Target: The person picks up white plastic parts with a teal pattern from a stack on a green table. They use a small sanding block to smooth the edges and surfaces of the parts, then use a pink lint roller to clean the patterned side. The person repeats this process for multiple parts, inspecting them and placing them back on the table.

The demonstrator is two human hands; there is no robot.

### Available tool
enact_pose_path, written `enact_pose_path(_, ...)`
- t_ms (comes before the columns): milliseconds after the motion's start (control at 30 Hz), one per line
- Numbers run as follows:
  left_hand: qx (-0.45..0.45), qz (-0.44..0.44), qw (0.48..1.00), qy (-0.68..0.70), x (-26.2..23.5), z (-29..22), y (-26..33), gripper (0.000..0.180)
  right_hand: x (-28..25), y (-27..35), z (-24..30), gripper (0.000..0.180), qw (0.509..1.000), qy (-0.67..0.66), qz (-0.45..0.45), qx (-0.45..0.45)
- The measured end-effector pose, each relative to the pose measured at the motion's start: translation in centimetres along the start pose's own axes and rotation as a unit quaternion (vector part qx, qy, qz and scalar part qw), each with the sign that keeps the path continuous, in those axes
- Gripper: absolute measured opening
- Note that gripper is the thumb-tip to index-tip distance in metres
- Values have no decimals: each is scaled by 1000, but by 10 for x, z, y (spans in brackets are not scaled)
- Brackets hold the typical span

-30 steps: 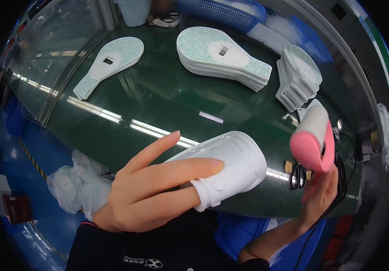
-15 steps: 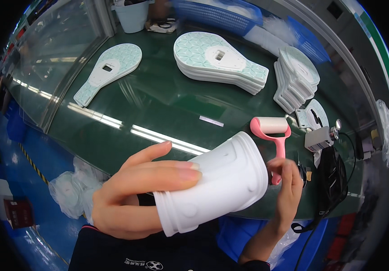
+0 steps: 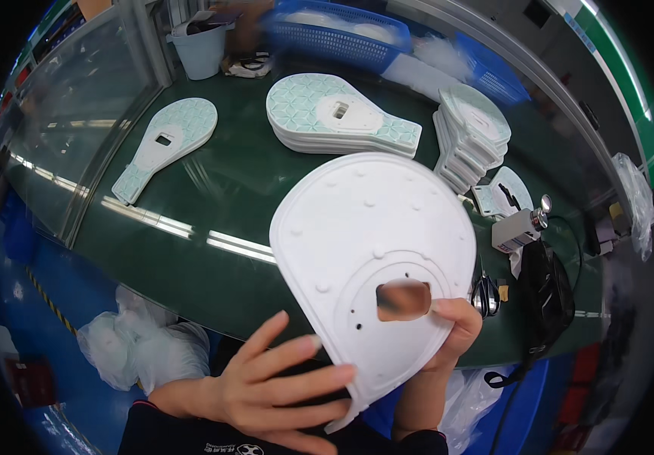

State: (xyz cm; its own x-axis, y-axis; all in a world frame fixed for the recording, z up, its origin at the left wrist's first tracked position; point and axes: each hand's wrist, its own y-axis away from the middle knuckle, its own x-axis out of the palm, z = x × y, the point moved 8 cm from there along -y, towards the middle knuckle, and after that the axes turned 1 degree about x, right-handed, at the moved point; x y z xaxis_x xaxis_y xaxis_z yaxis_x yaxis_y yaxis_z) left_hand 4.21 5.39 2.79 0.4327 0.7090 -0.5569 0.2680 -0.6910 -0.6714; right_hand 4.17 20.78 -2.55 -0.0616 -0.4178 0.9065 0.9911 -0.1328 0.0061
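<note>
A white paddle-shaped foam panel [image 3: 365, 212] is held up over the near side of the green table, its plain, studded face toward me. Through its rectangular cutout a blurred patch of skin colour shows. My right hand [image 3: 457, 337] grips the panel's right edge beside the cutout, thumb on the face and the other fingers hidden behind. At the lower left edge is my left hand [image 3: 274, 387], fingers spread, with fingertips at the panel's narrow end. Beyond it lie a stack of mint-patterned paddle panels [image 3: 312, 106] and a single one [image 3: 187, 121] on the left.
A leaning pile of panels [image 3: 475, 129] stands at the back right. Nearer are a pump bottle [image 3: 513, 231], scissors [image 3: 486, 292] and a black pouch [image 3: 547, 292]. Behind sit a blue basket [image 3: 334, 39] and a pale bucket [image 3: 202, 54]. Plastic-wrapped bundles [image 3: 152, 341] lie lower left.
The white panel, curled in my left hand before, is now spread out facing me. My right hand has moved from beside the pink roller onto the panel; the roller is no longer visible.
</note>
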Motion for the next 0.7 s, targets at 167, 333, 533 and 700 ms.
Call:
enact_pose_path(167, -121, -191, 966, 123, -33, 60, 4, 75, -19, 17, 1, 61, 996, -40, 37, -70)
enact_pose_path(333, -237, -176, 839, 456, -25, 78, -25, 83, -27, 33, -10, 65, 998, -10, -12, -68)
enact_pose_path(533, -265, -139, 851, 432, -36, 75, -32, 40, -34, 43, -29, 62, 999, 26, -28, -25)
enact_pose_path(700, -102, -251, 948, 168, -73, 54, -39, 22, -37, 29, -57, 38, 951, 285, -6, 123)
